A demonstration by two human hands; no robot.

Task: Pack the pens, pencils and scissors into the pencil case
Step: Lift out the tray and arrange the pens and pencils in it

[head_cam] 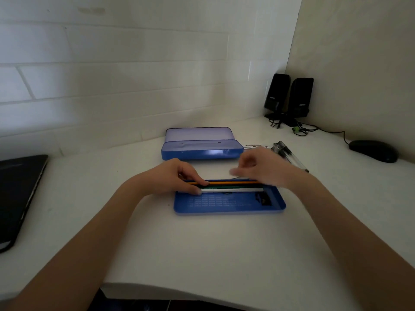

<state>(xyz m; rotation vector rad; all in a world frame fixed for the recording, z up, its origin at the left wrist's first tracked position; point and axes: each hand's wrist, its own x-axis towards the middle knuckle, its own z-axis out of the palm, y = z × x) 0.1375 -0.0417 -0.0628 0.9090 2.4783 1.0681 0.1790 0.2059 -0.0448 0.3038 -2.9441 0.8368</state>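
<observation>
Near the worktop's (202, 248) middle, laying pencils (229, 186) along the back edge of the blue tray (229, 207). Left hand (177, 176) pinched on the pencil ends; right hand (262, 169) blurred, grip unclear. Pens (289, 154) waiting toward the right edge, beside the open pencil case (202, 151). Next, probably: reaching for those pens.

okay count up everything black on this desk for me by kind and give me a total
Speakers: 2
Mouse: 1
Laptop: 1
Total: 4 black things, leaving out the cables near the speakers.
</observation>
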